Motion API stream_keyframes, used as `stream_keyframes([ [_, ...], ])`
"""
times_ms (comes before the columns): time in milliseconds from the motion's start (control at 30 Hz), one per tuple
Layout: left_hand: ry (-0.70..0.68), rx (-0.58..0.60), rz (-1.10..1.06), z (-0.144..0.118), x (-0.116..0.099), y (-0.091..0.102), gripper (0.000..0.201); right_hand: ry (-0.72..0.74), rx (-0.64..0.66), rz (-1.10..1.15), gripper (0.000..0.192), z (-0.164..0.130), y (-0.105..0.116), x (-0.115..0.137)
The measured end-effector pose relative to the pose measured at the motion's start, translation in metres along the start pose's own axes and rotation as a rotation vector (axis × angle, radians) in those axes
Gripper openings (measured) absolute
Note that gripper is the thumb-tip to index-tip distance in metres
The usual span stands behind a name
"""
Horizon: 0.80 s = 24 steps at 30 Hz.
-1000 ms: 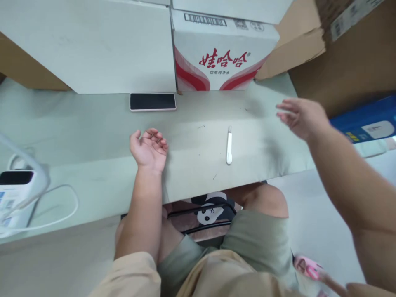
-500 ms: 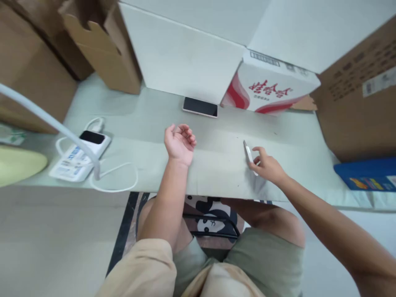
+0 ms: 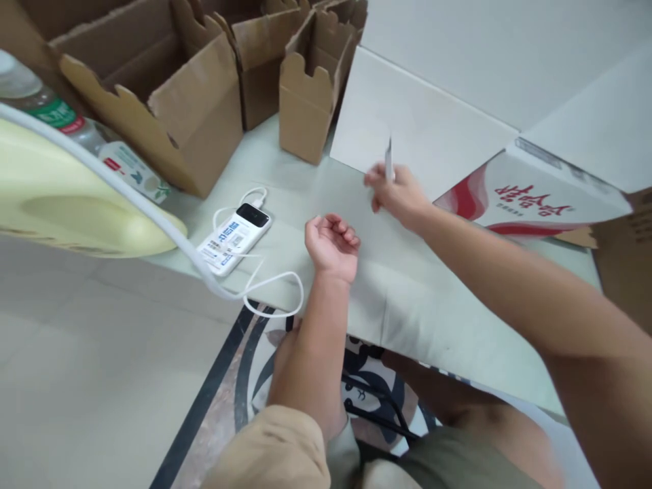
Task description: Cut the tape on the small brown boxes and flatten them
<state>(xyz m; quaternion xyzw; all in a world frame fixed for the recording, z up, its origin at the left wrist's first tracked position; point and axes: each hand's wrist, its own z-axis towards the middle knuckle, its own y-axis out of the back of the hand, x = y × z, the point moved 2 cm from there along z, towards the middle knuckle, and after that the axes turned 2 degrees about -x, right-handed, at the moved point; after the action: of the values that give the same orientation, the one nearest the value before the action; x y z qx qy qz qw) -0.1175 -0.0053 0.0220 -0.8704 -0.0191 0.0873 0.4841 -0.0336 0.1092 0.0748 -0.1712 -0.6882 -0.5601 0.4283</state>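
fingers (image 3: 379, 182) of the right hand (image 3: 400, 197) are pinched around a slim white tool (image 3: 388, 159), and it's up off the table, standing nearly upright above the knuckles with its tip against the backdrop of a big white box (image 3: 422, 129). over to the left hand (image 3: 331, 246): fingers curled loosely into the palm, palm turned up, gripping nothing, the back of the hand resting on the pale green table (image 3: 407, 299) close to its near edge. both hands sit near each other, the right a little further out over the tabletop. just left of the resting hand, a white power bank (image 3: 234, 238) lies flat with a white cable (image 3: 275, 285) looping off it toward the table edge. further back, open brown cardboard boxes (image 3: 204, 88) stand in a cluster, and to the right a red-and-white carton (image 3: 524, 200) leans beside the white box. far left, a plastic bottle (image 3: 76, 129) lies behind a pale yellow curved object (image 3: 66, 210).
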Motion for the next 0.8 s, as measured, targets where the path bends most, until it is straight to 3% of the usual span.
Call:
stream_keyframes([
  [33,-0.002,-0.006,-0.013,0.000,-0.002,0.000,0.039,0.067,-0.008,-0.005,0.014,0.024,-0.010,0.017],
  [100,0.005,-0.017,-0.030,0.002,-0.006,-0.001,0.038,0.151,-0.058,-0.014,0.040,0.070,-0.024,0.048],
  [167,0.018,-0.028,-0.037,0.004,-0.008,-0.003,0.038,0.121,-0.095,-0.067,0.050,0.108,-0.033,0.069],
  [267,0.027,-0.038,-0.042,0.008,-0.011,-0.005,0.038,-0.021,-0.089,-0.149,0.029,0.139,-0.037,0.080],
  [367,0.006,-0.044,-0.018,0.011,-0.008,-0.007,0.039,-0.061,-0.084,-0.031,0.013,0.135,-0.036,0.074],
  [467,-0.161,-0.096,0.074,0.012,-0.002,-0.004,0.038,-0.009,-0.088,0.134,0.010,0.101,-0.027,0.060],
  [600,-0.732,-0.147,0.274,-0.001,0.000,0.001,0.024,0.052,-0.115,0.292,0.005,0.024,0.011,0.024],
  [667,-0.949,-0.171,0.365,-0.011,-0.001,0.000,0.011,0.092,-0.159,0.350,0.017,-0.025,0.038,-0.003],
  [733,-1.006,-0.172,0.437,-0.018,0.002,-0.004,0.009,0.053,-0.282,0.387,0.026,-0.079,0.068,-0.035],
  [800,-0.936,-0.079,0.503,-0.020,0.010,-0.010,0.017,-0.003,-0.448,0.385,0.022,-0.133,0.094,-0.064],
])
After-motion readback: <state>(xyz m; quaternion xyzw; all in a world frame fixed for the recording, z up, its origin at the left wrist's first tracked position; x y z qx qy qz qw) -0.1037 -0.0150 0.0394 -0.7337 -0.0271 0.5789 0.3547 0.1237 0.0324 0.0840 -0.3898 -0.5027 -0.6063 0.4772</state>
